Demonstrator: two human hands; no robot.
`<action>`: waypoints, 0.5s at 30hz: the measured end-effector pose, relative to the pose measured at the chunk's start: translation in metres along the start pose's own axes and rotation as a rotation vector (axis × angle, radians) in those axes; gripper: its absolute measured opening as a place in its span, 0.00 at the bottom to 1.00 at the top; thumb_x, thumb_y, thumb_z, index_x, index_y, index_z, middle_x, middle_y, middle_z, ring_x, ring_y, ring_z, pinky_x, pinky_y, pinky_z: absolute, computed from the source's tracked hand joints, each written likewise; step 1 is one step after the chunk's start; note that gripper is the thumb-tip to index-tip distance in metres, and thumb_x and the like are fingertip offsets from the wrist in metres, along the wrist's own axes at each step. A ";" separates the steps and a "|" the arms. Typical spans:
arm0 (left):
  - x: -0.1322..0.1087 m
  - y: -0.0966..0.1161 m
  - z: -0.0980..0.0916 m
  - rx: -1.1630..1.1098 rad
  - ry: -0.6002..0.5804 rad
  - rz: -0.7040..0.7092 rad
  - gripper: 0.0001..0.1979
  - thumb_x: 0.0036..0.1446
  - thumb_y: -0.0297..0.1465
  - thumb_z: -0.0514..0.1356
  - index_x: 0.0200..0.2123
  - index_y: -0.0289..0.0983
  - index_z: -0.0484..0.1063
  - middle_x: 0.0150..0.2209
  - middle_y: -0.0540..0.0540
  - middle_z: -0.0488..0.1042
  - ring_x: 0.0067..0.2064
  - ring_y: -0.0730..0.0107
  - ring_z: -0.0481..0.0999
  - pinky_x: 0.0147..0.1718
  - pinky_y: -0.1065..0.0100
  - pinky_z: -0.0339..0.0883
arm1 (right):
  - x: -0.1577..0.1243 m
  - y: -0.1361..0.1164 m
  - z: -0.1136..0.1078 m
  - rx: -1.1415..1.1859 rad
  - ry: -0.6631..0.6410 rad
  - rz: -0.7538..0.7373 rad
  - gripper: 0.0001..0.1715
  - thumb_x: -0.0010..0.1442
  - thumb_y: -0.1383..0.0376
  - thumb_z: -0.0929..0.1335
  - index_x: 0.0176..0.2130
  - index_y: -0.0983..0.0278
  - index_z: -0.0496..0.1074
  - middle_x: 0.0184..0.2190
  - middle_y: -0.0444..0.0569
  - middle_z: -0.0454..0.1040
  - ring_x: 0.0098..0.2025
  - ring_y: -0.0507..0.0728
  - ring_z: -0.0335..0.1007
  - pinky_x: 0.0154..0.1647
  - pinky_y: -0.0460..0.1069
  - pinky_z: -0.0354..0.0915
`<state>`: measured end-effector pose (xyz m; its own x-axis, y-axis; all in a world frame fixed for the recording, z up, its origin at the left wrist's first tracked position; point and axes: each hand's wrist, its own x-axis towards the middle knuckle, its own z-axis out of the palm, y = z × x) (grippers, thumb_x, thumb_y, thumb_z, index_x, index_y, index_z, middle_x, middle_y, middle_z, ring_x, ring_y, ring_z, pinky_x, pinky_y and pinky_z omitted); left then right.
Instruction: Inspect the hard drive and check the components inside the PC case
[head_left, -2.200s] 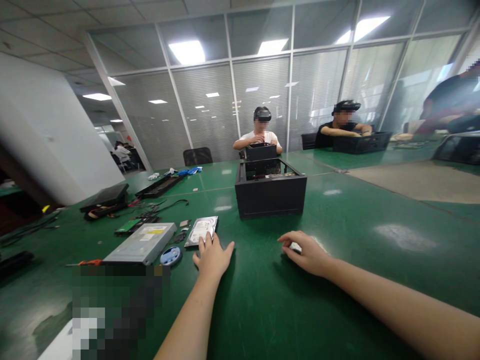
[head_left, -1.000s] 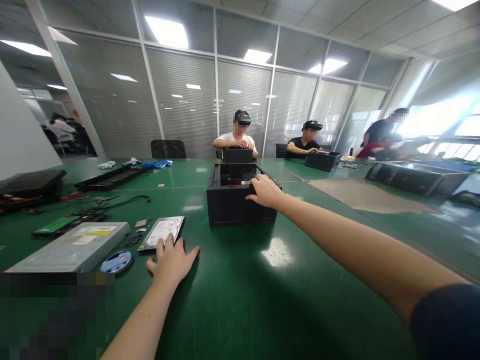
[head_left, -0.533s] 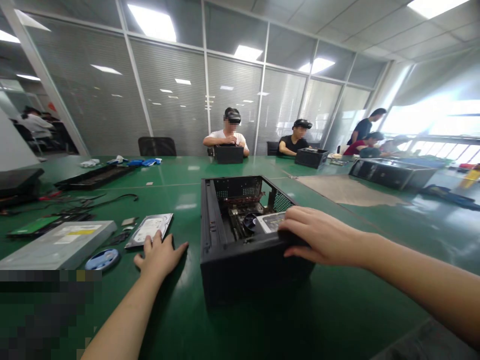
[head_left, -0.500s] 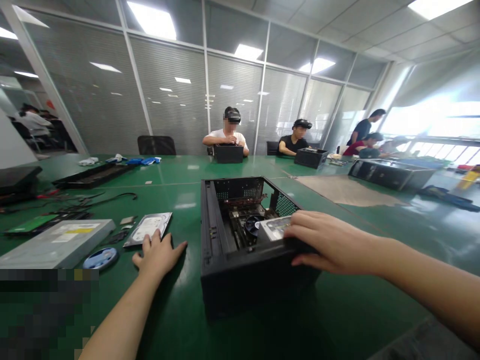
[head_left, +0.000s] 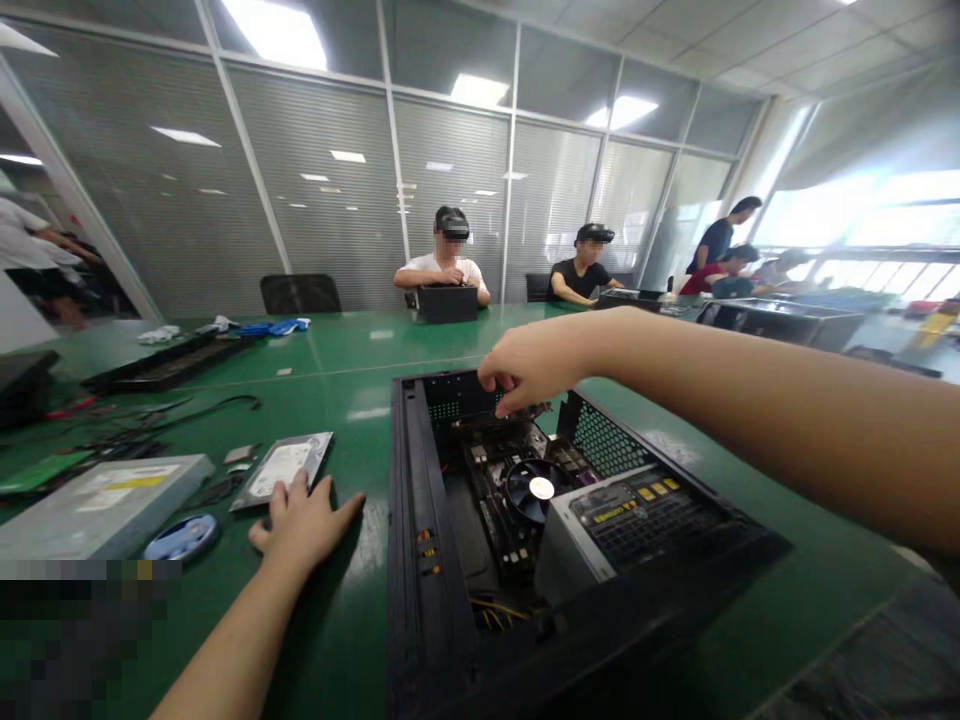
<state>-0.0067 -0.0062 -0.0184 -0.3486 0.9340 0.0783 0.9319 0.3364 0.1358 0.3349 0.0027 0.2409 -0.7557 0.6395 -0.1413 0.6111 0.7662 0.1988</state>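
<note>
An open black computer case [head_left: 401, 520] lies on the green table, its inside facing up. Inside are a motherboard [head_left: 487, 500], a round cooling fan [head_left: 536, 485] and a boxy power supply [head_left: 630, 520] with a yellow-marked label. Over the case's far side is my right hand [head_left: 540, 360], fingers bent downward and a gap showing between thumb and fingers. Nothing shows in its grasp, and whether it touches the rim is unclear. My left hand [head_left: 304, 525] rests with fingers spread, its fingertips at the near edge of a silver hard drive [head_left: 281, 468].
Left lie an optical drive [head_left: 112, 505], a blue round object [head_left: 181, 538], a green circuit board [head_left: 45, 472] and loose cables [head_left: 202, 410]. A long black panel [head_left: 169, 362] lies farther back. Across the table [head_left: 337, 385], two people [head_left: 442, 270] sit at other cases.
My right hand has gone from the case's near right edge to its far side. The case has tipped toward me, showing more of its inside. My left hand stays by the hard drive.
</note>
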 end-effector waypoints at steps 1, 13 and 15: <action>0.000 0.000 0.000 0.001 0.003 0.000 0.41 0.55 0.59 0.42 0.63 0.42 0.63 0.72 0.38 0.44 0.70 0.39 0.41 0.56 0.31 0.51 | 0.020 0.005 0.006 -0.061 -0.065 0.013 0.24 0.55 0.54 0.73 0.46 0.66 0.77 0.37 0.52 0.79 0.39 0.61 0.75 0.40 0.54 0.65; -0.013 0.011 -0.007 -0.091 0.121 -0.056 0.33 0.56 0.50 0.49 0.60 0.39 0.65 0.70 0.35 0.50 0.70 0.45 0.48 0.59 0.38 0.53 | 0.090 0.041 0.101 -0.019 -0.087 0.163 0.39 0.47 0.49 0.75 0.55 0.64 0.74 0.49 0.58 0.77 0.46 0.65 0.75 0.39 0.52 0.66; -0.015 0.016 -0.011 -0.185 0.192 0.032 0.32 0.57 0.48 0.49 0.60 0.38 0.65 0.69 0.35 0.53 0.69 0.47 0.52 0.61 0.42 0.54 | 0.093 0.044 0.104 -0.020 -0.153 0.173 0.38 0.45 0.51 0.76 0.52 0.66 0.75 0.47 0.59 0.77 0.45 0.66 0.75 0.39 0.53 0.67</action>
<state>0.0123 -0.0161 -0.0068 -0.3482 0.8981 0.2687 0.9147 0.2628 0.3070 0.3158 0.1025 0.1354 -0.5948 0.7644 -0.2488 0.7224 0.6441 0.2516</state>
